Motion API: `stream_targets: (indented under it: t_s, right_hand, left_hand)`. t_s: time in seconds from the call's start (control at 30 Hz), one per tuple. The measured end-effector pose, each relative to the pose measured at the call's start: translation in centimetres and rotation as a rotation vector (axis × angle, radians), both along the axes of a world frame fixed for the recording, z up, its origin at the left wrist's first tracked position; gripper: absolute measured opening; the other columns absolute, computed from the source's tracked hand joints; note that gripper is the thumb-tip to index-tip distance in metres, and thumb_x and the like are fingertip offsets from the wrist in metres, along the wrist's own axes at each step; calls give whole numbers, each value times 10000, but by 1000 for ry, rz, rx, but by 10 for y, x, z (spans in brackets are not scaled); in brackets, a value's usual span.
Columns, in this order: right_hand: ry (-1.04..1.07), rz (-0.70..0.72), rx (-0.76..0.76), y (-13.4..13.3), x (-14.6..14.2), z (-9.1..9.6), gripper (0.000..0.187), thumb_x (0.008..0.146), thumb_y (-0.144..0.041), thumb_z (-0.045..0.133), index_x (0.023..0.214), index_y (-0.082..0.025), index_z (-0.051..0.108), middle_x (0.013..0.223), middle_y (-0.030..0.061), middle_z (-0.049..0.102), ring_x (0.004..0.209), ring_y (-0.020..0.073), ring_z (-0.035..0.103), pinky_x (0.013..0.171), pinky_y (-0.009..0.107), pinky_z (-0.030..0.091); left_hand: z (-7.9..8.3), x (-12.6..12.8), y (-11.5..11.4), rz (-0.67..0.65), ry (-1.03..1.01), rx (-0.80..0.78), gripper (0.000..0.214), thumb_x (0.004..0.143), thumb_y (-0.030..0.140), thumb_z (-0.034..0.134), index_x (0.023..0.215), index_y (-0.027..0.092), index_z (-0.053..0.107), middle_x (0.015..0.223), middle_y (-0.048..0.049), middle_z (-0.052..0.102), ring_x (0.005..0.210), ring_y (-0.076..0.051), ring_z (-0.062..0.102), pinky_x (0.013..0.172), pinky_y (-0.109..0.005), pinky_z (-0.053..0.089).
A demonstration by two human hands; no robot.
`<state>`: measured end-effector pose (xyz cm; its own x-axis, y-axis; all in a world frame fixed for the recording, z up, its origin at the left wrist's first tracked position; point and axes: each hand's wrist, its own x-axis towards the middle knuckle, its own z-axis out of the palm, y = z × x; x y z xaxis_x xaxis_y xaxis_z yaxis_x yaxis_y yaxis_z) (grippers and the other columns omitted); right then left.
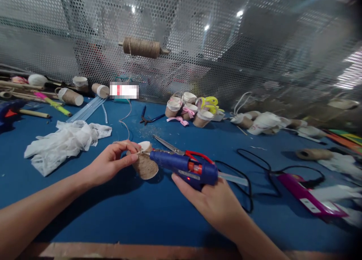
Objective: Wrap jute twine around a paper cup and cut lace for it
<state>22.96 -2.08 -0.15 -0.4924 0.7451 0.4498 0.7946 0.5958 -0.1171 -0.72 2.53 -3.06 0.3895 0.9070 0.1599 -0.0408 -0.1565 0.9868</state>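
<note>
At the centre of the head view is a small paper cup (147, 169) wrapped in brown twine, tilted above the blue table. My left hand (115, 158) is closed at its upper left side, with thumb and forefinger pinching the twine there. From this spot a loose length of twine (127, 122) runs back across the table. My right hand (209, 199) grips a blue hot glue gun (183, 167), whose red light is on and from whose back a clear glue stick (233, 179) sticks out. The gun's nozzle is at the cup beside my left fingertips.
Scissors (169, 145) with red handles lie behind the glue gun. Pliers (151, 118) and several wrapped cups (202, 118) stand further back. White lace (70, 139) lies left; a purple power strip (308, 198) with black cable lies right. A twine spool (141, 48) hangs on the mesh wall.
</note>
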Motion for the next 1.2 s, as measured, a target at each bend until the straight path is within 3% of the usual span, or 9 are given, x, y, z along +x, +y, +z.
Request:
stream_targets:
  t_s: [0.13, 0.23, 0.3, 0.43, 0.63, 0.9, 1.2]
  right_hand:
    - [-244, 150, 234, 1, 5, -6, 368, 805, -103, 403, 940, -242, 716, 616, 56, 691, 584, 241, 649, 558, 351, 532]
    - [-294, 191, 306, 1, 7, -4, 415, 790, -58, 371, 944, -220, 721, 646, 86, 701, 571, 243, 646, 530, 348, 522]
    - [-306, 187, 295, 1, 8, 0, 409, 792, -70, 372, 937, -217, 726, 641, 91, 698, 543, 233, 634, 511, 335, 513]
    - [-273, 155, 133, 0, 7, 7, 388, 778, -104, 403, 949, -231, 728, 605, 94, 684, 525, 238, 619, 515, 349, 500]
    - [-12, 55, -88, -2, 1, 10, 290, 787, -187, 455, 857, -226, 733, 728, 106, 699, 672, 251, 636, 653, 372, 504]
    - [-317, 133, 169, -2, 12, 7, 432, 731, -51, 409, 974, -229, 719, 595, 86, 681, 507, 241, 603, 491, 330, 454]
    - [-253, 107, 179, -5, 1, 3, 421, 726, -41, 417, 933, -250, 719, 670, 86, 696, 630, 248, 633, 591, 364, 490]
  left_hand:
    - [0, 1, -1, 10, 20, 6, 229, 750, 369, 622, 704, 150, 571, 965, -73, 573, 976, -212, 523, 885, -341, 370]
    - [0, 1, -1, 11, 28, 11, 229, 750, 366, 621, 711, 143, 586, 970, -82, 579, 970, -214, 529, 876, -341, 380]
    - [0, 1, -1, 10, 29, 17, 226, 751, 361, 620, 705, 141, 596, 960, -83, 587, 965, -215, 534, 876, -342, 384]
    - [1, 1, -1, 24, 20, 4, 208, 741, 349, 634, 713, 143, 624, 956, -83, 601, 949, -216, 543, 867, -340, 393]
    - [2, 1, -1, 29, 17, 9, 187, 737, 328, 641, 705, 144, 643, 952, -84, 616, 947, -222, 550, 856, -337, 398]
    - [3, 1, -1, 44, 44, 33, 190, 733, 333, 643, 697, 146, 638, 941, -87, 622, 965, -240, 553, 879, -359, 390]
    - [3, 1, -2, 23, 16, 15, 184, 725, 329, 656, 697, 150, 619, 957, -82, 621, 991, -235, 547, 903, -359, 378]
